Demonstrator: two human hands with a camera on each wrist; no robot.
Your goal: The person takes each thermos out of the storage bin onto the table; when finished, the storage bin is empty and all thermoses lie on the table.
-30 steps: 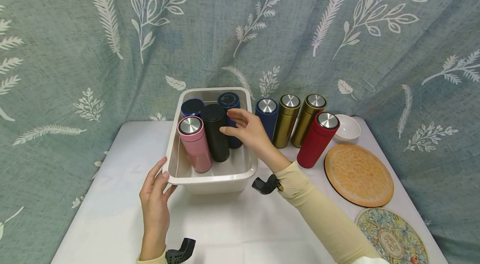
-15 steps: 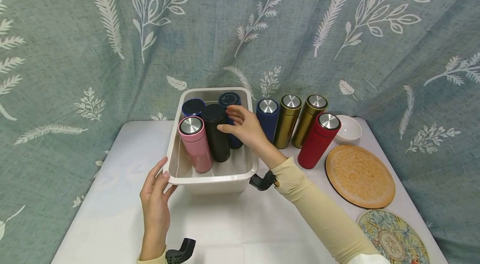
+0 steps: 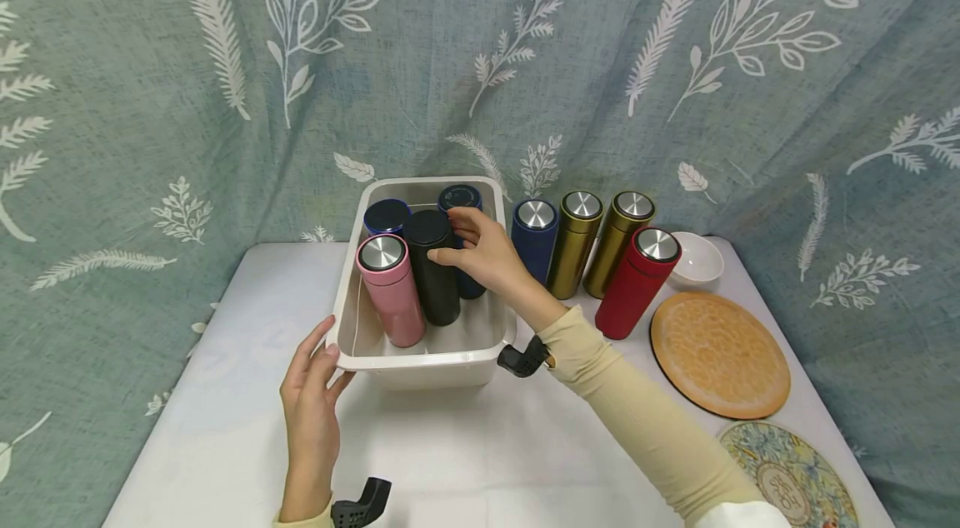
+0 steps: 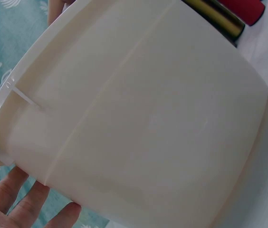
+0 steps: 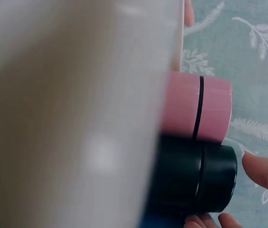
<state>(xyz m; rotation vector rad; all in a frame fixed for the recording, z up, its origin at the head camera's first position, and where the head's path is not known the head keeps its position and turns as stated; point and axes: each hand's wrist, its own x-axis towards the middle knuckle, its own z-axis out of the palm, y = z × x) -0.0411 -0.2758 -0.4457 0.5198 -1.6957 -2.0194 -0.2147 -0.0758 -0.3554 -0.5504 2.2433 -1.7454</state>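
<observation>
A white plastic tub [image 3: 435,361] holds several upright thermos bottles. My left hand [image 3: 310,395] grips its near left corner, fingers against the outer wall under the rim. Inside, my right hand [image 3: 486,251] is around the upper part of a black bottle [image 3: 437,286]. In the right wrist view the thumb [image 5: 262,171] stands slightly apart from the black lid [image 5: 219,178], with fingertips [image 5: 200,221] beside it, near a blue bottle. A pink bottle [image 3: 396,307] stands at the front left, a blue-rimmed one [image 3: 386,216] behind it, and a dark blue one [image 3: 459,199] at the back right.
Right of the tub stand a blue bottle [image 3: 534,245], two gold bottles [image 3: 576,249] and a red bottle [image 3: 633,286]. Farther right are a white bowl [image 3: 699,259], a round tan mat [image 3: 720,353] and a patterned round mat [image 3: 787,470]. A curtain [image 3: 420,53] hangs behind the table.
My right hand has shifted slightly left toward the black bottle. The left hand, the tub and the bottles stay in place.
</observation>
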